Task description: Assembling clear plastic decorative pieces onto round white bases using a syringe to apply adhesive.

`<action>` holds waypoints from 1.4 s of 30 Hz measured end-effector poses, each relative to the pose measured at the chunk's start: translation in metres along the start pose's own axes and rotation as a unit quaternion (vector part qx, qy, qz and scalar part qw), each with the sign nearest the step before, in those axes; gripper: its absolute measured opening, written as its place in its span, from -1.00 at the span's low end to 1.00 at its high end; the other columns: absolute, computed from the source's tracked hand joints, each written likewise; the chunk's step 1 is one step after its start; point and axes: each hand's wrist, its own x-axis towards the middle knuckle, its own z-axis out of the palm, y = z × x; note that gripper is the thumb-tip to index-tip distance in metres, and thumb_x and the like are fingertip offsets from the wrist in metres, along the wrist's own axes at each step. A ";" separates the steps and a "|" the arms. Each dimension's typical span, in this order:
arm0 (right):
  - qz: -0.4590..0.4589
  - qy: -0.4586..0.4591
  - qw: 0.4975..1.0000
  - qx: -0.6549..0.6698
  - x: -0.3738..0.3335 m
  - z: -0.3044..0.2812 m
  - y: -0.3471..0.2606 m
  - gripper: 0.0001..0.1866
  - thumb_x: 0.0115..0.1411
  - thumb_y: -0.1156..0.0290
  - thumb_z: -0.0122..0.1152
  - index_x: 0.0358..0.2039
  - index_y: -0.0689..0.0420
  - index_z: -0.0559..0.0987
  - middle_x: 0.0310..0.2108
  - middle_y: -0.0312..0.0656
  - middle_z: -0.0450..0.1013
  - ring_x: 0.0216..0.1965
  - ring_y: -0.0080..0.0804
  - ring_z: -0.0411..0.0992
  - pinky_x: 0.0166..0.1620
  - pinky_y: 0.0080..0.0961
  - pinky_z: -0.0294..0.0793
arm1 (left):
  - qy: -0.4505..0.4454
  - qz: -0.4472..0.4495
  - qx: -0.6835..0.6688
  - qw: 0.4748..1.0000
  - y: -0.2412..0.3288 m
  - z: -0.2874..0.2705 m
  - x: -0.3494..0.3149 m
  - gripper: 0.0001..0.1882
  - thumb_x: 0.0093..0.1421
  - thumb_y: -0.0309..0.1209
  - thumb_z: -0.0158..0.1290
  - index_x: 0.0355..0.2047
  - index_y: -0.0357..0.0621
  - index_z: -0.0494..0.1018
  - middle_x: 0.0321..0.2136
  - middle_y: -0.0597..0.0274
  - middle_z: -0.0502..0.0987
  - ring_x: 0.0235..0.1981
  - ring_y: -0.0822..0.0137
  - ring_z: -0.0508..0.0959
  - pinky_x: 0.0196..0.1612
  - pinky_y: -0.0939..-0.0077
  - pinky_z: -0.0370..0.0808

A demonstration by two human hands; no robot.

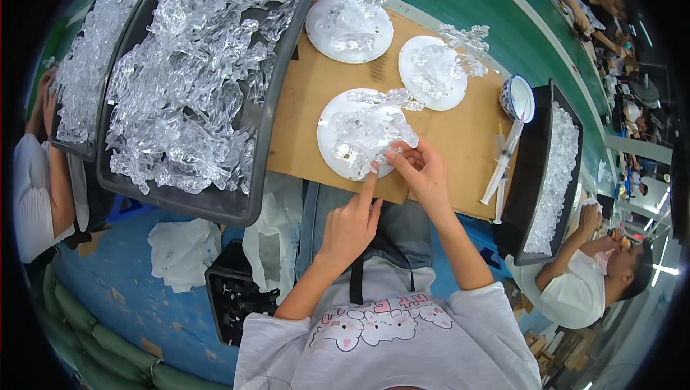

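Note:
On a cardboard sheet before me lies a white round plate (329,118) with a clear plastic figure (374,133) on top. My right hand (425,176) pinches the figure's near right edge between thumb and fingers. With its index finger stretched out, my left hand (350,226) touches the near rim of the same plate and figure; its other fingers are partly curled, with nothing seen in them. Two more white plates, one at the far left (320,29) and one at the far right (411,74), also carry clear plastic figures.
Large black bins (260,128) heaped with clear plastic parts stand left. To the right are a patterned bowl (509,99), syringes (502,167) and a black tray (523,189) of small clear pieces. Cardboard (295,131) covers the green table (431,2). Other people sit on both sides.

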 end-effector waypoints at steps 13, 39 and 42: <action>-0.069 0.045 0.997 0.011 -0.001 0.010 -0.001 -0.78 0.00 0.42 0.23 -0.39 0.26 0.45 -0.61 -0.35 0.37 -0.62 -0.75 0.21 -0.53 -0.76 0.21 | 0.053 0.047 -0.002 0.998 -0.010 0.004 -0.004 -0.47 0.09 -0.43 0.01 0.08 -0.21 0.16 -0.58 0.03 0.46 -0.67 0.06 0.49 -0.64 0.29 0.41; -0.190 0.008 0.982 0.011 -0.075 -0.066 -0.030 -0.78 -0.07 0.52 0.24 -0.33 0.13 0.56 -0.19 -0.20 0.36 -0.34 -0.57 0.37 -0.37 -0.65 0.32 | -0.149 -0.100 -0.572 0.801 0.085 -0.007 0.020 -0.32 0.26 -0.02 -0.29 0.21 -0.20 -0.16 -0.26 0.08 0.42 -0.40 0.44 0.37 -0.40 0.63 0.26; -0.299 0.055 0.951 -0.049 -0.076 -0.069 -0.028 -0.80 -0.03 0.55 0.18 -0.31 0.17 0.54 -0.20 -0.15 0.36 -0.40 -0.63 0.36 -0.38 -0.71 0.31 | -0.138 -0.095 -0.633 0.756 0.086 0.001 0.023 -0.42 0.28 -0.10 -0.30 0.18 -0.22 -0.06 -0.20 0.03 0.42 -0.32 0.38 0.40 -0.28 0.53 0.31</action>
